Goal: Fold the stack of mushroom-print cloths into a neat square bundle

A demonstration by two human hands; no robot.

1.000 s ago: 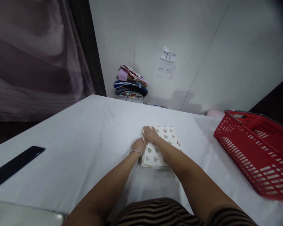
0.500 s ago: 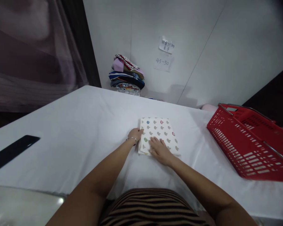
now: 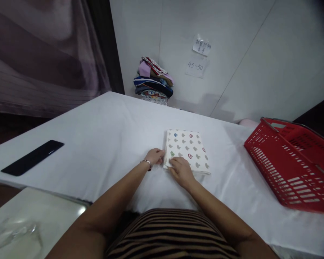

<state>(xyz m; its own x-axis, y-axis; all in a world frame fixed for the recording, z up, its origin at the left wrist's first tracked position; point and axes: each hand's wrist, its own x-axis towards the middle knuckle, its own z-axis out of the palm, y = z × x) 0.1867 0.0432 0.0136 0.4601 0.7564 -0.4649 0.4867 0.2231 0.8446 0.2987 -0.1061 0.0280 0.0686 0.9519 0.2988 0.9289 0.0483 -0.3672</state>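
Observation:
A folded white cloth (image 3: 187, 145) printed with grey, red, blue and green mushroom shapes lies flat on a white-covered table (image 3: 118, 133). My left hand (image 3: 155, 157), with a bracelet at the wrist, is at the cloth's left edge; its bent fingers close on the folded layers there. My right hand (image 3: 182, 171) covers part of the near edge close to the left corner. Its fingers are curled, and thumb and fingertips pinch the fabric. Part of the near edge is hidden under this hand.
A red plastic basket (image 3: 291, 169) with metal handles stands at the right. Toward the left lies a flat black object (image 3: 32, 158). Behind the far edge, a pile of folded fabrics (image 3: 153, 81) rises against the wall, near paper signs (image 3: 196, 66). A white surface (image 3: 43, 216) sits lower left.
My right hand has gone from lying spread on top of the cloth to curling at its near left corner. My left hand stays at the left edge. The view has shifted slightly.

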